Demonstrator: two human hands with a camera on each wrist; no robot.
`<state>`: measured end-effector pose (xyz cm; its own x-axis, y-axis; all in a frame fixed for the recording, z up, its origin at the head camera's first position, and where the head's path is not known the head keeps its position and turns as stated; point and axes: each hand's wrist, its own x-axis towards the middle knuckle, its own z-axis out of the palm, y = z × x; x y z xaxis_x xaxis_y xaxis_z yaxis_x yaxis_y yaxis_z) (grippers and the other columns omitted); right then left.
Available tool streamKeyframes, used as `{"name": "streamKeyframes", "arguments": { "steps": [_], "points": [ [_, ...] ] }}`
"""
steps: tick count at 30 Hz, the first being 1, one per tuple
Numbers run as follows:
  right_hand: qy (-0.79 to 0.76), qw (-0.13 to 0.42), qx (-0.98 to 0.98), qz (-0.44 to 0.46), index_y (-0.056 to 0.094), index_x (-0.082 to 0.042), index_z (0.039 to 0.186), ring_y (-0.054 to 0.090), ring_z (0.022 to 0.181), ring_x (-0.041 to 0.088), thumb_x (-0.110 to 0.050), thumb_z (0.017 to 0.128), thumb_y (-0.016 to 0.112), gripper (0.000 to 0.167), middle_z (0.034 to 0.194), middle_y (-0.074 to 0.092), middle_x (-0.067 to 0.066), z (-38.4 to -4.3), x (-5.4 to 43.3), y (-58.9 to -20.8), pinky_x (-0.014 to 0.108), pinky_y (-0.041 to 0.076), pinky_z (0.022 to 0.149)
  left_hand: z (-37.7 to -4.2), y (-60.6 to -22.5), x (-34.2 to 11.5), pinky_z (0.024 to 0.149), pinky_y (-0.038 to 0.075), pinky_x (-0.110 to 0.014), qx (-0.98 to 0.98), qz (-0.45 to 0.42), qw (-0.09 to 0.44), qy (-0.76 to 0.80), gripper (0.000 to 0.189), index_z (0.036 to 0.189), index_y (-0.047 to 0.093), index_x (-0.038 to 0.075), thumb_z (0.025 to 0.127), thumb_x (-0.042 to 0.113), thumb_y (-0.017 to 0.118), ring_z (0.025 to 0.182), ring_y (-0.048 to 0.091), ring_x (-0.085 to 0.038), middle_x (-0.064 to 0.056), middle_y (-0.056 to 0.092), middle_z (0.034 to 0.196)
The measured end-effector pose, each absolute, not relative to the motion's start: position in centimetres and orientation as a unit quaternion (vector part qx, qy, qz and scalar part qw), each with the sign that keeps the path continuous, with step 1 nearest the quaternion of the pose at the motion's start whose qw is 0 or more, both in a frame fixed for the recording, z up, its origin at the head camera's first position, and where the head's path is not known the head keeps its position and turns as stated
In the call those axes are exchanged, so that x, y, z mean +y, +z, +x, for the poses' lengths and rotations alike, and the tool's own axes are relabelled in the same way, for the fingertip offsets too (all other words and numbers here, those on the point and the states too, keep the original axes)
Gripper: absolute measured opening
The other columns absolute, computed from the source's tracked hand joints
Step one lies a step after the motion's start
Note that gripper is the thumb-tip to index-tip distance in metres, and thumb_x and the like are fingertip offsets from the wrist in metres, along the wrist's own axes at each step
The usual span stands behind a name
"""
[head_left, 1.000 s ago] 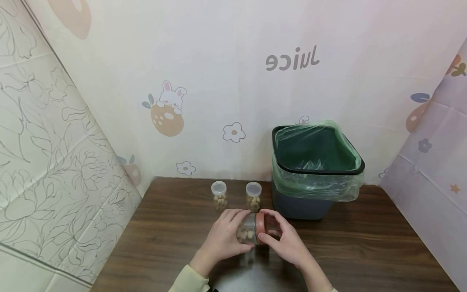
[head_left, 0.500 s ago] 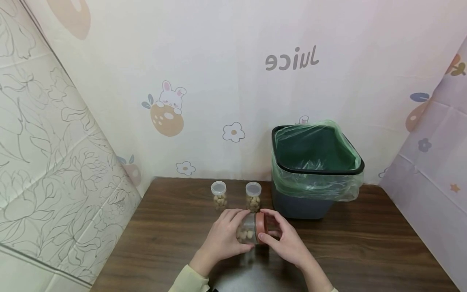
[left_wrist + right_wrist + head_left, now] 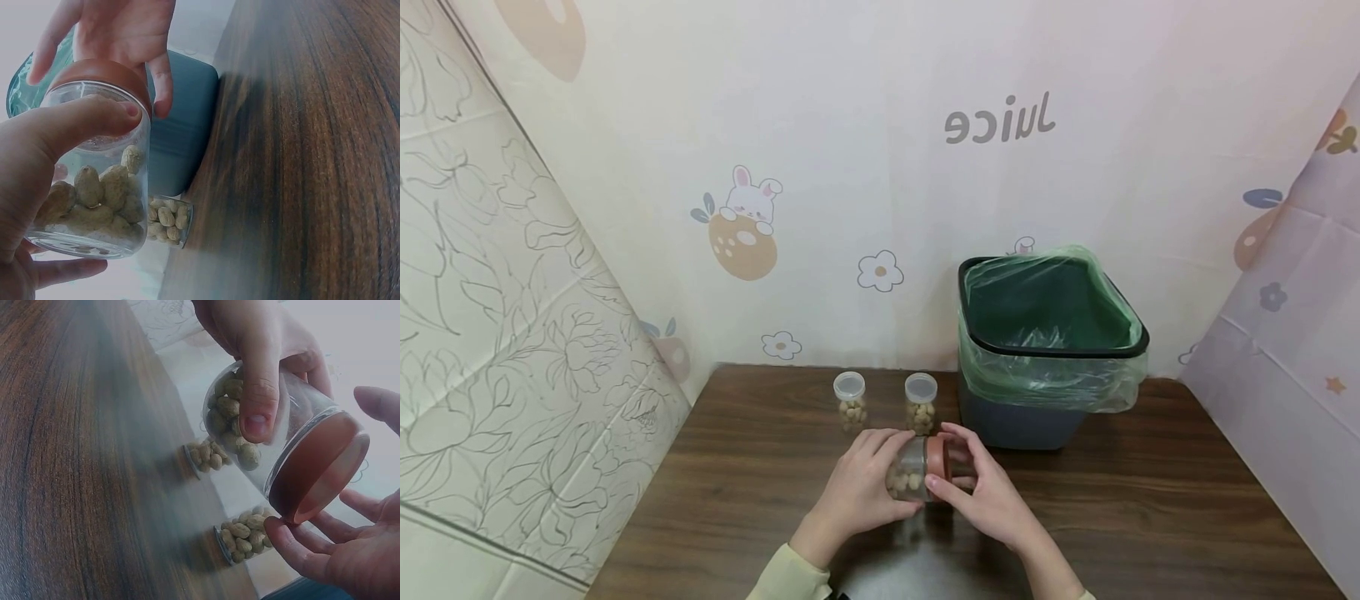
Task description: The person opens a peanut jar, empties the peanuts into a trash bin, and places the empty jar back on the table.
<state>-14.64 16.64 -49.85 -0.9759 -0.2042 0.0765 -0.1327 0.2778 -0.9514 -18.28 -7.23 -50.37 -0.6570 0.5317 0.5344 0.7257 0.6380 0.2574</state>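
Observation:
A clear jar of unshelled peanuts lies tilted on its side above the table, its orange-brown lid facing right. My left hand grips the glass body, and in the left wrist view its thumb lies across the jar near the lid. My right hand is spread around the lid with relaxed fingers. In the right wrist view, a lower fingertip is right at the lid's rim while the upper digit stands apart from it. Peanuts have gathered toward the jar's base.
Two small clear jars of peanuts with whitish lids, a left one and a right one, stand behind the hands. A dark bin with a green liner bag is at the back right of the wooden table, against a printed curtain.
My right hand's fingers have spread a little and shifted slightly around the lid, the thumb moving slightly left. The left hand and the jar have stayed put.

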Motion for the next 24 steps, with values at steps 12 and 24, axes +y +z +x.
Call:
{"name": "streamKeyframes", "arguments": {
  "steps": [12, 24],
  "points": [
    [-0.588, 0.04, 0.807, -0.046, 0.043, -0.013, 0.162, 0.063, 0.134, 0.034, -0.036, 0.104, 0.076, 0.071, 0.151, 0.058, 0.016, -14.4, 16.11, -49.31, 0.039, 0.062, 0.094, -18.34, -50.41, -7.24, 0.102, 0.059, -0.04, -0.88, -0.357, 0.219, -0.225, 0.098, 0.146, 0.064, 0.016, 0.063, 0.049, 0.105, 0.125, 0.063, -0.022, -0.001, 0.067, 0.135],
    [-0.581, 0.046, 0.813, -0.009, 0.048, -0.009, 0.16, 0.066, 0.131, 0.034, -0.041, 0.105, 0.074, 0.069, 0.15, 0.062, 0.015, -14.49, 15.98, -49.37, 0.045, 0.063, 0.087, -18.44, -50.5, -7.26, 0.101, 0.059, -0.04, -0.879, -0.36, 0.222, -0.219, 0.097, 0.146, 0.064, 0.016, 0.064, 0.049, 0.105, 0.124, 0.064, -0.023, -0.002, 0.068, 0.134]
  ]
}}
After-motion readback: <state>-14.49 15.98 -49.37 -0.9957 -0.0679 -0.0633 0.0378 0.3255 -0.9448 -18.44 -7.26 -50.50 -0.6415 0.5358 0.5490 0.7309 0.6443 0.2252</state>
